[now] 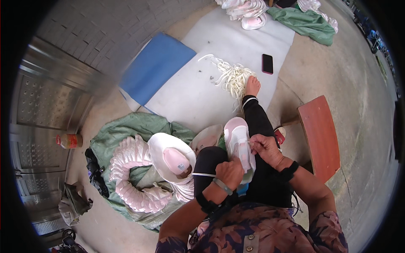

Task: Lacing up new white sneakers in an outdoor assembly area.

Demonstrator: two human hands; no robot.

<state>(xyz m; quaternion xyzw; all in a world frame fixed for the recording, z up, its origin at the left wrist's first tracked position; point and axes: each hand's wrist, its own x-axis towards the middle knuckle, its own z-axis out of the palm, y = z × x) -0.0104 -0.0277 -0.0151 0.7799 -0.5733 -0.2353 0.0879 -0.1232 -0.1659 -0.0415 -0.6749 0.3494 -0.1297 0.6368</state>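
A pale pink and white shoe upper point(237, 135) lies lengthwise over my lap, its rounded toe pointing away from me. My right hand point(266, 150) is closed at its right edge, thumb and fingers pinching a thin white shoelace that runs to the upper. Against the upper's near left side, my left hand point(230, 173) is curled closed; whatever its fingertips hold is hidden. Beyond the shoe upper, a loose heap of cream-white laces point(236, 78) spreads beside my bare foot point(252, 86).
To my left, a curved row of stacked shoe uppers point(122, 173) and a white, pink-lined piece point(175, 160) rest on green cloth point(112, 130). A blue mat point(162, 67) and a phone point(267, 63) lie ahead on a pale sheet point(198, 101). A reddish wooden stool point(319, 137) stands right.
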